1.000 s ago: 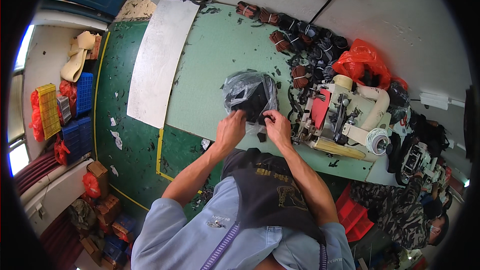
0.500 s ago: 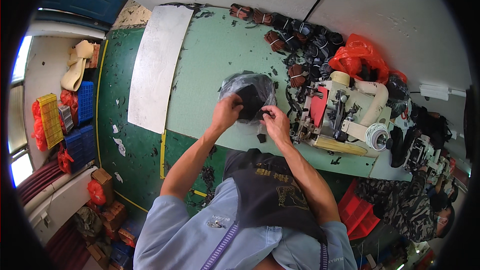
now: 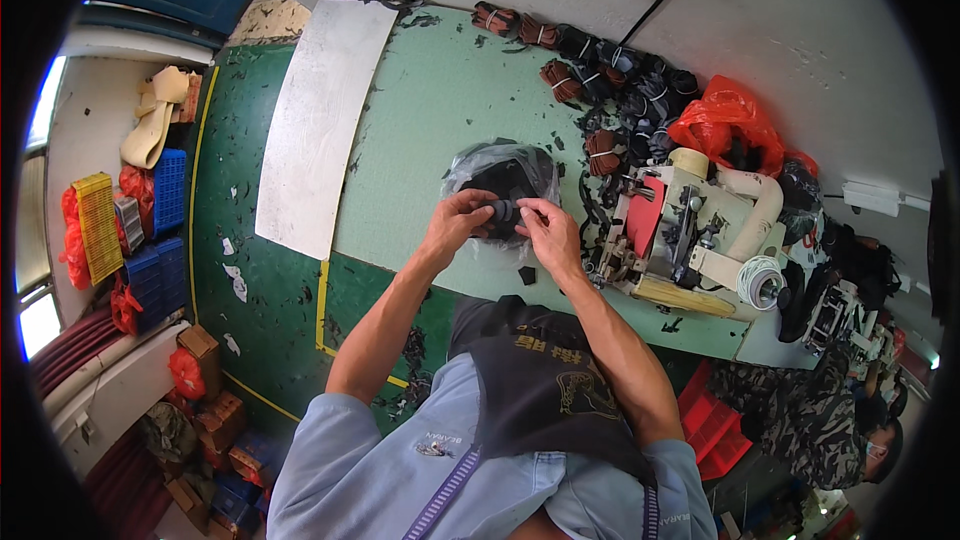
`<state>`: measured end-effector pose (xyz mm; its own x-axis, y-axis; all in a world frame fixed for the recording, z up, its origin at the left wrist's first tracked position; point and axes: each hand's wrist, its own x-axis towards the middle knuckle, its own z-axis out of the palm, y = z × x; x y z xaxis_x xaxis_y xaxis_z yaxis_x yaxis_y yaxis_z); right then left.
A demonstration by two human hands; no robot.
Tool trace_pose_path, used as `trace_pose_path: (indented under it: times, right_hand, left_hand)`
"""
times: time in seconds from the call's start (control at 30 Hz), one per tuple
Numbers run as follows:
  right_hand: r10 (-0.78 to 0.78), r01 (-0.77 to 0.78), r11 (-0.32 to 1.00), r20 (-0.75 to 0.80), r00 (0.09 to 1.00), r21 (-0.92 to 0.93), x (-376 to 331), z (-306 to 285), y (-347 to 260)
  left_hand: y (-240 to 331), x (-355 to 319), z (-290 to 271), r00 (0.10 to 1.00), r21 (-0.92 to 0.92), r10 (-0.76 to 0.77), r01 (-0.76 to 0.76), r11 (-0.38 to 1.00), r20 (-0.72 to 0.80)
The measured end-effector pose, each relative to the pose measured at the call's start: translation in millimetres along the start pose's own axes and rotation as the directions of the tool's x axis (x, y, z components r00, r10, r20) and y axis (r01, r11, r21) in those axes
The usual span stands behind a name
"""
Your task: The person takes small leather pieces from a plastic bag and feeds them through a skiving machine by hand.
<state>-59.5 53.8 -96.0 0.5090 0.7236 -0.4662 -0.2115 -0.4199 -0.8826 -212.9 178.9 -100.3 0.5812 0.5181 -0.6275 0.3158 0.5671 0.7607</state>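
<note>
Both hands meet over a clear plastic bag (image 3: 455, 178) that lies on the pale green table, with black pieces (image 3: 512, 172) inside it. A small dark piece of material (image 3: 502, 210) is pinched between them, seemingly folded or rolled. My left hand (image 3: 464, 218) grips its left end with thumb and fingers. On its right end, my right hand (image 3: 547, 230) closes thumb against fingertips. The piece's exact kind is too small to make out.
A sewing-type machine (image 3: 690, 230) stands right of the bag. Behind it are tied bundles of dark and brown strips (image 3: 602, 152) and a red plastic bag (image 3: 730, 120). A white board (image 3: 325, 125) lies left. Another person (image 3: 825, 420) sits at far right.
My left hand has let the larger black piece down onto the bag and come closer to my right hand. Both now pinch a small dark piece between them.
</note>
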Motion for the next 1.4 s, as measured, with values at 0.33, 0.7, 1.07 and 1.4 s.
trace_pose_path:
  times: [0.33,0.7,1.07,1.4]
  right_hand:
    - [0.188,-0.189,0.982,0.071,0.98,0.009,6,-3,-7]
    - [0.01,-0.007,0.999,0.06,0.998,-0.052,-14,-18,-12]
    - [0.074,-0.077,0.965,0.021,0.997,0.25,-41,-26,-27]
    - [-0.076,0.116,0.962,-0.165,0.983,0.246,-68,-45,-27]
  left_hand:
    - [3,-5,8,0.993,-0.061,0.077,-0.072,0.996,0.094]
    - [16,-14,8,0.995,0.019,0.094,-0.095,0.995,0.024]
    - [21,-41,40,0.995,-0.167,0.06,-0.047,0.985,0.074]
    - [33,-61,61,0.998,-0.072,-0.012,0.016,0.997,0.06]
